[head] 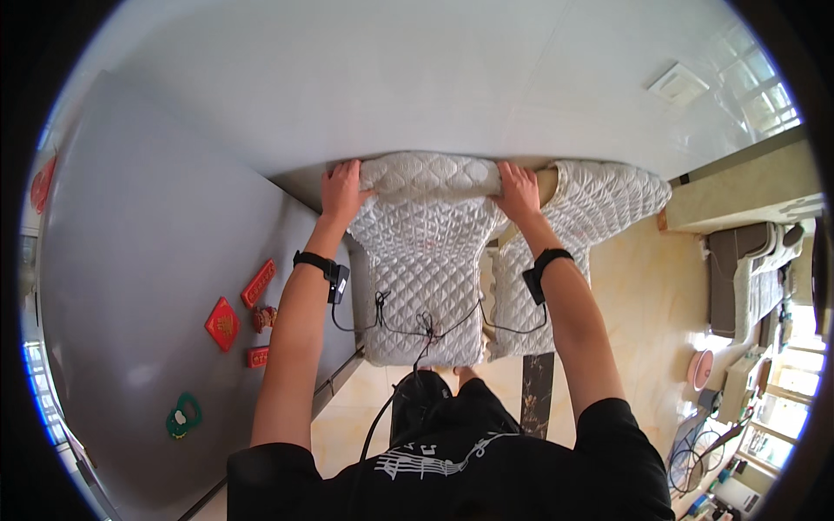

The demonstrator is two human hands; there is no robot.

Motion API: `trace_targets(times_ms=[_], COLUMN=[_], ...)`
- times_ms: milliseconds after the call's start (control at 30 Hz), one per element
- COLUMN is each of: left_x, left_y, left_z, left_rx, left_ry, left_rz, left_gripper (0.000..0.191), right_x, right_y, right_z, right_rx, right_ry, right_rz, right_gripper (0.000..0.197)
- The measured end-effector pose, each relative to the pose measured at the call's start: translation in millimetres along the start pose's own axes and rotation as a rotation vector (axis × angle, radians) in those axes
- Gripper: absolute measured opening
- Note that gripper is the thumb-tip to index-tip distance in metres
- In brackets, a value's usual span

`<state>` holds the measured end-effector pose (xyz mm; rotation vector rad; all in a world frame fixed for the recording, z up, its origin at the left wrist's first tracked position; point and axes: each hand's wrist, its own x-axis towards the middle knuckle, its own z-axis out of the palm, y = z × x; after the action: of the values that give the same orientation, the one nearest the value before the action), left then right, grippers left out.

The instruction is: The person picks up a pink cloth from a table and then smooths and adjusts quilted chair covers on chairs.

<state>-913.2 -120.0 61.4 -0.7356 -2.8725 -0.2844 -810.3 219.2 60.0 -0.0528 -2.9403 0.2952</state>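
Note:
A chair in a pale, quilted cover (425,273) stands right before me, its back against the white wall. My left hand (341,190) grips the left upper corner of the cover on the backrest, thumb on the front and fingers over the top. At the opposite corner, my right hand (518,190) holds the cover in the same way. Beside my right hand is a second chair with a matching quilted cover (606,202); a bare piece of its frame shows at the cover's edge. Black cables (427,329) run from the straps on my wrists across the first seat.
To my left rises a grey refrigerator-like cabinet (150,260) bearing red decorations (223,324) and a green bottle-opener-shaped magnet (184,415). A wall switch (678,84) is at upper right. Farther right are a sofa (730,280), a pink basin (700,369) and a wheeled object (697,462).

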Motion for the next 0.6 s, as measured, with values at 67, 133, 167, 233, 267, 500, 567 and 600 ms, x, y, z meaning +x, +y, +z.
trace_targets(times_ms=[67,133,167,233,267,500,567,600], left_x=[-6,-16,-13,-12,-12,-132,-181,-209], left_y=[-1,-2,-2,6,13,41,34,21], left_z=[1,3,6,3,2,54,98,128], left_rx=[-0.024,-0.032,-0.024,0.087,0.039,-0.192,-0.276,-0.314], left_ry=[-0.010,0.016,0.008,0.111,0.022,0.266,0.134,0.030], left_rz=[0.011,-0.020,-0.018,-0.034,-0.090,-0.181,-0.214,-0.226], left_gripper=[0.065,0.064,0.064,0.066,0.071,0.078,0.077,0.076], right_x=[-10,-17,-17,-28,-35,-151,-185,-199], right_y=[-6,-11,-10,-9,-5,-13,-10,-10], right_z=[8,12,14,18,22,86,119,135], right_rx=[0.039,0.118,0.129,0.208,0.240,0.460,0.481,0.572], right_ry=[0.048,0.022,0.019,0.254,0.274,0.264,0.271,0.116], right_rz=[0.000,0.062,0.066,0.053,0.063,0.293,0.293,0.331], right_gripper=[0.063,0.068,0.068,0.074,0.082,0.085,0.077,0.070])
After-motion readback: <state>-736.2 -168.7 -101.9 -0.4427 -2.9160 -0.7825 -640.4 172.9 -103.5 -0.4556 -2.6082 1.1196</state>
